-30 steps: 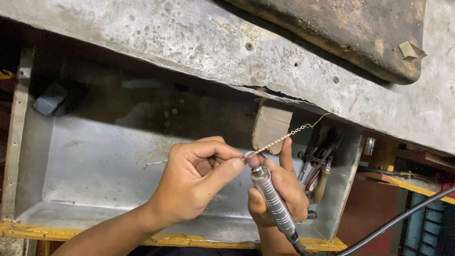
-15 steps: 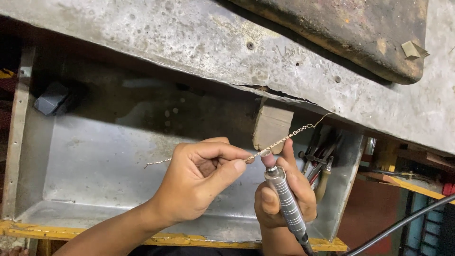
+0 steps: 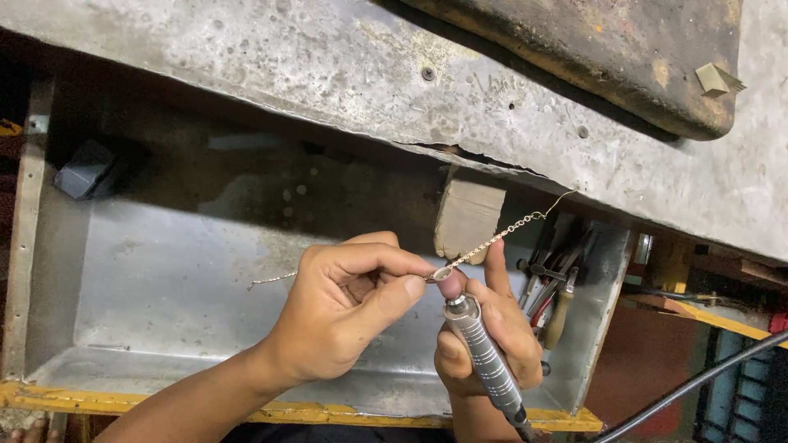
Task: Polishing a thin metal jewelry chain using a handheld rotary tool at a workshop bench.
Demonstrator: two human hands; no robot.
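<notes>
My left hand (image 3: 345,316) pinches a thin silver chain (image 3: 501,238) between thumb and forefinger. The chain runs up to the right towards a small wooden peg (image 3: 468,217) under the bench top, and a short loose end (image 3: 271,280) sticks out to the left of my fist. My right hand (image 3: 492,328) grips a knurled grey rotary handpiece (image 3: 484,357) with a pink tip. The tip touches the chain right beside my left thumb. Both hands hover over a metal tray (image 3: 164,271).
A worn grey bench top (image 3: 328,74) spans the upper frame, with a dark slab (image 3: 607,49) lying on it. Pliers and other hand tools (image 3: 558,287) hang at the tray's right side. A dark block (image 3: 86,168) sits at the tray's far left. A black cable (image 3: 689,385) trails right.
The handpiece has tilted more upright and its tip has stayed against the chain. My right forefinger has risen behind the chain. The left hand has barely shifted.
</notes>
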